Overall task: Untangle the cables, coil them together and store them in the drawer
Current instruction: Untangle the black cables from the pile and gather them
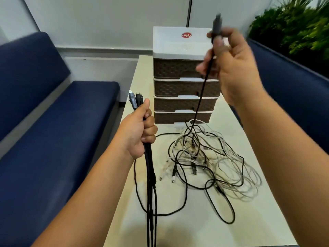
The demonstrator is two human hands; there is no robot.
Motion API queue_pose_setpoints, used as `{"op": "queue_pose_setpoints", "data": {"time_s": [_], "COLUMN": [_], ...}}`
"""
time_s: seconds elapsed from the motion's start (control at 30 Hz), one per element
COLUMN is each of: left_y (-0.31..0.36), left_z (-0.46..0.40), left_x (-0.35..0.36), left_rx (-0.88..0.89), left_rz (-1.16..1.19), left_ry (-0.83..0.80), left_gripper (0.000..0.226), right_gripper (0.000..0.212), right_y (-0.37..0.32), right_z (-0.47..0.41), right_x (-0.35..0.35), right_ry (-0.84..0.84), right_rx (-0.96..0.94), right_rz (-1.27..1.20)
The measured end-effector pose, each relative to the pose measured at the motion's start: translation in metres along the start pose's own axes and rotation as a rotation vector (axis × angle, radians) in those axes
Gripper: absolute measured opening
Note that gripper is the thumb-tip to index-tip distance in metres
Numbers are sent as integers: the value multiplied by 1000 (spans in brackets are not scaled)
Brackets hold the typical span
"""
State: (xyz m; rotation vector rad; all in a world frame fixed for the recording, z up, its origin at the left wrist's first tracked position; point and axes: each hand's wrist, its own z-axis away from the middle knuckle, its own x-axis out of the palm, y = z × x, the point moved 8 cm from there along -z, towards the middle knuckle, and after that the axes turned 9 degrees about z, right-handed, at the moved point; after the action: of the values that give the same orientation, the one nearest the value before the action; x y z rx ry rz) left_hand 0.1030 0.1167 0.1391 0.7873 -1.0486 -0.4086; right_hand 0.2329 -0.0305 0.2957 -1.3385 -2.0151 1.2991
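A tangle of black and white cables (204,157) lies on the cream table (178,229) in front of a brown drawer unit (183,86) whose drawers are all closed. My left hand (140,132) grips a bundle of black cables (150,184) upright, their plug ends sticking up above my fist and the lengths hanging down past the table edge. My right hand (231,65) is raised in front of the unit and pinches one black cable (201,97) near its plug. That cable runs down taut into the tangle.
A blue bench (53,139) runs along the left of the table, another blue seat (293,86) stands on the right, and green plants (293,24) fill the back right corner. A white wall is behind the drawer unit.
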Motion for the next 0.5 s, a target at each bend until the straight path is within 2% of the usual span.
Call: {"op": "queue_pose_setpoints", "data": {"time_s": [0.1,0.2,0.33,0.4,0.5], "left_y": [-2,-5,-7,-8,-6], "left_z": [0,0,-1,-2,-3], "left_x": [6,13,20,22,25], "left_rx": [-6,-2,24,32,41], "left_rz": [-10,-14,-6,15,63], "left_ry": [-5,-13,-14,-7,24], "left_gripper": [44,45,46,46,48], "right_gripper": [17,21,22,20,20], "right_y": [-36,-52,-58,-38,15], "right_z": [-25,-43,-27,-7,31], "right_x": [-8,-19,-10,8,33], "right_ry": [55,133,164,102,30], "right_rx": [-77,-62,-71,16,285], "right_rz": [84,165,42,-26,-132]}}
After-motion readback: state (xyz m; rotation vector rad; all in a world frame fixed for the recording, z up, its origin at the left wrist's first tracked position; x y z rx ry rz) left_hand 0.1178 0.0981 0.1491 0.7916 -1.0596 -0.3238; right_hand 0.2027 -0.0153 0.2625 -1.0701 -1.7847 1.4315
